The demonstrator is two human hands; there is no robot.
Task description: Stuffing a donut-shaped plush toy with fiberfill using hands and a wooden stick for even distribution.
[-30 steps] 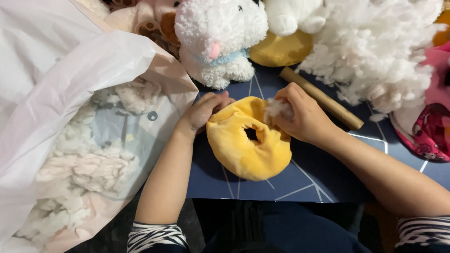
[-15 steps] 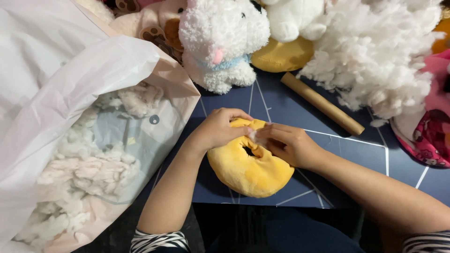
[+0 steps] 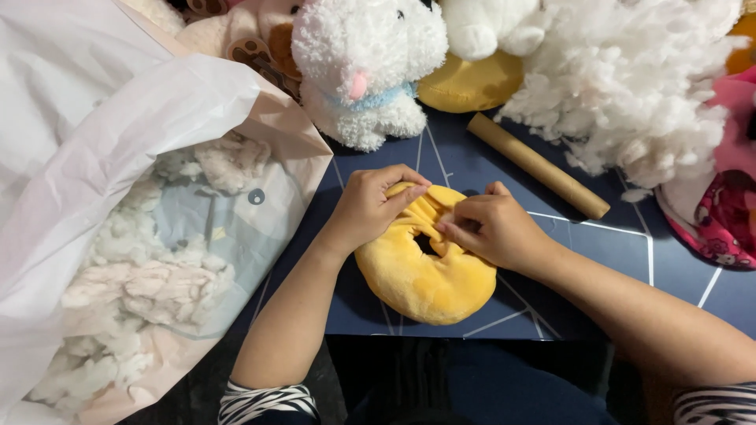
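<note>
versus half a second earlier: right hand (image 3: 492, 230) shifted slightly toward the opening of the yellow plush shell (image 3: 425, 267); white tuft seen at the fingertips a second ago no longer visible, now pressed in or hidden. left hand (image 3: 374, 206) unchanged in place, on the shell's upper left edge.

left hand: fingers curled over, pinching the fabric rim beside the opening. right hand: fingers bunched, tips at the dark slit in the shell's middle; whether anything is held between them cannot be told.

yellow plush shell: flat on the dark blue table (image 3: 551, 315), centre of view, just in front of the body. oval; long axis running from upper left to lower right, rounded end toward lower right, puckered opening facing up.

nearby: white plush dog (image 3: 366, 63) beyond the shell; cardboard tube (image 3: 538, 165) lying diagonally to the right; loose white stuffing (image 3: 630, 86) far right; open bag of stuffing (image 3: 157, 260) to the left.
</note>
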